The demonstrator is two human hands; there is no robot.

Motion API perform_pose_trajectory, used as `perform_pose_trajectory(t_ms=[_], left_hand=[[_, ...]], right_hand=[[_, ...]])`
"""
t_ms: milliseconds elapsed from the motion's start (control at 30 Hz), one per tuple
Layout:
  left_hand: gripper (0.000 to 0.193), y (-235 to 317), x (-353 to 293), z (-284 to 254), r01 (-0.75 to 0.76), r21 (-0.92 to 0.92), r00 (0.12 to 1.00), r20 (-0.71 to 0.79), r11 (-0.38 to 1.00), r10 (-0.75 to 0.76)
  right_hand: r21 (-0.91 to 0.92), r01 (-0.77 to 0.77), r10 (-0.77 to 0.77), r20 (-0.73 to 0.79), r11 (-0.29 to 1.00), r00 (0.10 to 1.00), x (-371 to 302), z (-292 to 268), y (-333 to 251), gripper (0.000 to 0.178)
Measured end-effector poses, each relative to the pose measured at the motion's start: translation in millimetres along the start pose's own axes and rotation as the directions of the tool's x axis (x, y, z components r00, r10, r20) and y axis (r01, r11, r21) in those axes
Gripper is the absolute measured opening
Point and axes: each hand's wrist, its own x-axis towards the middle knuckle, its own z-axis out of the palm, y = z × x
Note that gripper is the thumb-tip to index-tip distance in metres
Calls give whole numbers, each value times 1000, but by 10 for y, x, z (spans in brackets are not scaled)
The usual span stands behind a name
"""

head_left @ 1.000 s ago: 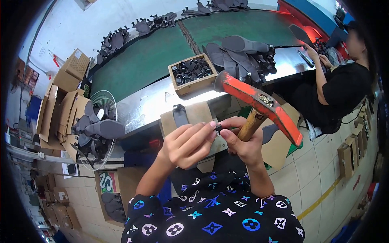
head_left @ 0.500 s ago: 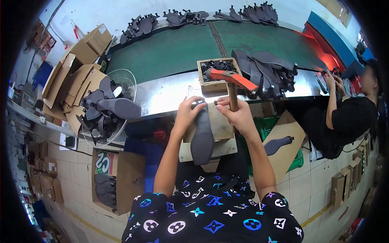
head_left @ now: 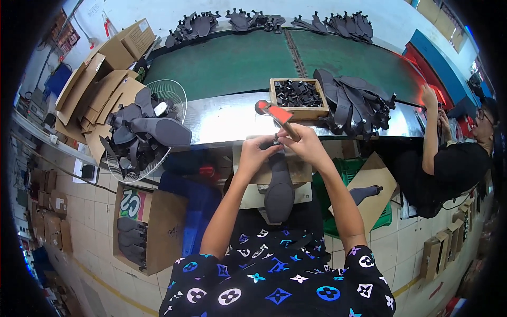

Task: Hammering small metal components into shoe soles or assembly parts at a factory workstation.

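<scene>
A dark grey shoe sole with a narrow heel end lies over a wooden block, its broad toe end toward me. My left hand is closed, fingers and thumb pinching the sole's heel end. My right hand is closed round the wooden handle of a hammer with a red head, which sticks up above the hand. Its thumb and fingertips meet my left fingers at a small black piece on the heel end. Fingers partly hide that piece.
Beyond my hands a wooden box holds small black pieces; piled soles lie right of it. A wire basket of soles stands left. Below are a cardboard box and a green crate. A co-worker sits at the right.
My right hand has moved in to meet the left at the heel end, bringing the small black piece onto it. The hammer head has swung left. The co-worker's arm is raised.
</scene>
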Motion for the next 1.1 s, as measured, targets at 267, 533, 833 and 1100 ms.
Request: perform_pose_trajectory(t_ms=[267,533,833,1100], left_hand=[[25,78,-9,-36,-71,64,997,12,995,70],[21,28,24,-62,-32,84,999,-39,996,36],[24,-108,48,-115,51,-227,995,97,973,-30],[23,-154,82,-118,20,-233,993,115,972,7]], right_hand=[[-209,103,-90,74,973,993,-36,21,-107,17],[-371,139,-114,90,918,989,-120,-58,-228,22],[-199,32,-79,-238,979,968,-769,34,-882,32],[-289,-79,20,-202,954,979,-916,99,-980,39]])
